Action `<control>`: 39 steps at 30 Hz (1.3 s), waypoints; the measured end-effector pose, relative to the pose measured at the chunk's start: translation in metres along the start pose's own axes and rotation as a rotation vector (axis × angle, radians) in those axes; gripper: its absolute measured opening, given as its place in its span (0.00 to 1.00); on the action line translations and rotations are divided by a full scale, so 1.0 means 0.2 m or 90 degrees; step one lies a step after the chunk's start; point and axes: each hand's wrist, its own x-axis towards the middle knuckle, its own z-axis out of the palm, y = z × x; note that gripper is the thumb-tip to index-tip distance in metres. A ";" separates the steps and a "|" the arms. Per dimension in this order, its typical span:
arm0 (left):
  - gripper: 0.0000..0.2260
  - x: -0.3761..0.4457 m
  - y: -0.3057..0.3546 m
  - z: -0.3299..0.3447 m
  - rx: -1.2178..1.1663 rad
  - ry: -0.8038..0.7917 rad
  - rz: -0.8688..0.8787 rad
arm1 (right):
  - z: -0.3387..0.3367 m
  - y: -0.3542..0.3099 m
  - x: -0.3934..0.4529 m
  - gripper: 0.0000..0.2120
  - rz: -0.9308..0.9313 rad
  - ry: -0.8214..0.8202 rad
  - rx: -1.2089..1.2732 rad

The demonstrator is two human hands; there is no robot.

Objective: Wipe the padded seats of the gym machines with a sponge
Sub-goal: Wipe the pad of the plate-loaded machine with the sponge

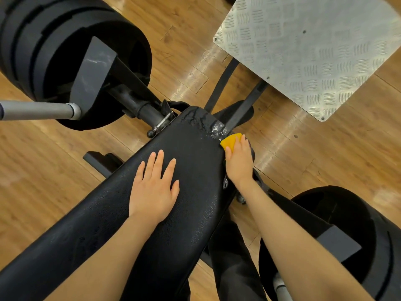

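1. Two stacks of black weight plates flank the bench: one stack (65, 51) at the far left with a grey bar (39, 109) poking out beside it, the other (338, 235) at the near right.
2. Running from near left to the middle, the black padded seat (134, 224) fills the centre, its far end wet and shiny.
3. Flat on the pad lies the left hand (154, 190), palm down, fingers straight and spread apart.
4. Just right of it, the right hand (238, 161) presses a yellow sponge (231, 141) against the seat's right edge, fingers curled over the sponge.
5. Beyond, at the far right, a grey checker-plate footplate (314, 51) sits above the wooden floor (43, 170).
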 end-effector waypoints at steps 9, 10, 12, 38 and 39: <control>0.27 0.00 0.00 -0.01 -0.002 -0.007 -0.005 | 0.01 -0.02 -0.44 0.27 -0.097 -0.063 0.004; 0.27 0.00 0.00 -0.01 -0.005 -0.005 -0.005 | 0.00 -0.02 -0.36 0.27 -0.108 -0.068 -0.002; 0.27 0.00 0.00 -0.01 -0.007 -0.003 -0.004 | -0.01 -0.04 -0.14 0.27 -0.105 -0.076 -0.013; 0.27 0.00 0.00 0.00 -0.007 0.004 -0.005 | 0.01 -0.17 -0.04 0.27 -0.130 -0.079 0.019; 0.27 0.00 0.00 0.00 -0.006 0.006 -0.006 | 0.01 -0.15 -0.12 0.27 -0.147 -0.084 0.019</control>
